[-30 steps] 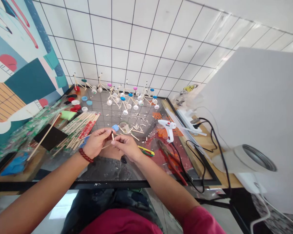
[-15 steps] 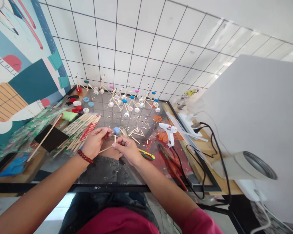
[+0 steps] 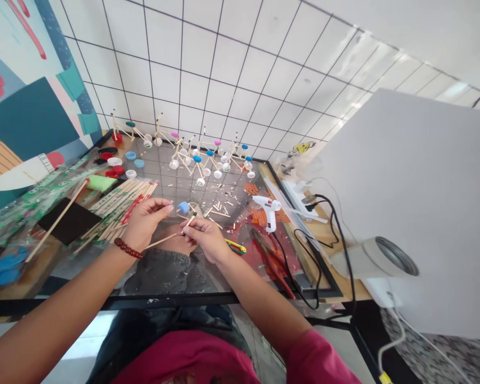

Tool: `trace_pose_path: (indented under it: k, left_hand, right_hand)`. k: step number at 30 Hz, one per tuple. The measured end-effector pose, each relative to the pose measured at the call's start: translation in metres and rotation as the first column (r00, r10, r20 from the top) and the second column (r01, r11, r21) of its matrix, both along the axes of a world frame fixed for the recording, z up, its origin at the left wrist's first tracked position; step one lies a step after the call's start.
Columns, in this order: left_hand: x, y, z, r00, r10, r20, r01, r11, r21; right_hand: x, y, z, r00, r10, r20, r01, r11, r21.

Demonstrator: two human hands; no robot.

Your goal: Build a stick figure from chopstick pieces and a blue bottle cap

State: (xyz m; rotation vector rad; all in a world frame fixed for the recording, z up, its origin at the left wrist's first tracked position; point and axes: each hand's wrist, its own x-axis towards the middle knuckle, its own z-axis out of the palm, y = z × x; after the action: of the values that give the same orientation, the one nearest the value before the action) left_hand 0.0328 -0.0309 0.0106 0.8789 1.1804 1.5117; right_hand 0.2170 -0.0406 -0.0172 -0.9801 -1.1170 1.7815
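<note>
My right hand is closed in a pinch around thin wooden sticks. A short pale stick with a dark end stands up slantwise from its fingertips, and a longer wooden stick runs leftward below. My left hand, with a dark red bead bracelet at the wrist, has thumb and forefinger pressed together; anything between them is too small to make out. Just beyond both hands lies a blue lump, seemingly soft clay, beside small stick pieces. Left of my left hand, a bundle of printed wooden sticks is spread out.
Several stick figures with bottle-cap feet stand at the back. A white glue gun, red-handled pliers and a yellow-green cutter lie at right. Loose caps sit at left. A black cord loops over the right edge.
My left hand has drawn slightly away from the right, off the blue lump. The short stick in my right hand has tipped from upright to slanting. The whole view has shifted a little.
</note>
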Motion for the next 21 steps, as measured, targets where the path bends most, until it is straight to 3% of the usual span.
trace_pose_path:
  k: [9,16,21]
  left_hand:
    - [-0.004,0.005,-0.008,0.995,-0.026,-0.1,0.03,0.999,0.036]
    - [-0.004,0.0,-0.01,0.946,-0.139,-0.293,0.17,0.982,0.085]
    - [-0.004,0.002,-0.017,0.872,-0.149,-0.466,0.233,0.964,0.127]
  right_hand:
    - [0.003,0.002,-0.005,1.0,0.031,-0.001,-0.031,1.0,-0.005]
    - [0.005,-0.002,0.003,0.999,0.015,0.028,-0.016,0.999,0.03]
    - [0.016,-0.015,0.007,0.974,0.012,0.226,-0.029,0.997,0.075]
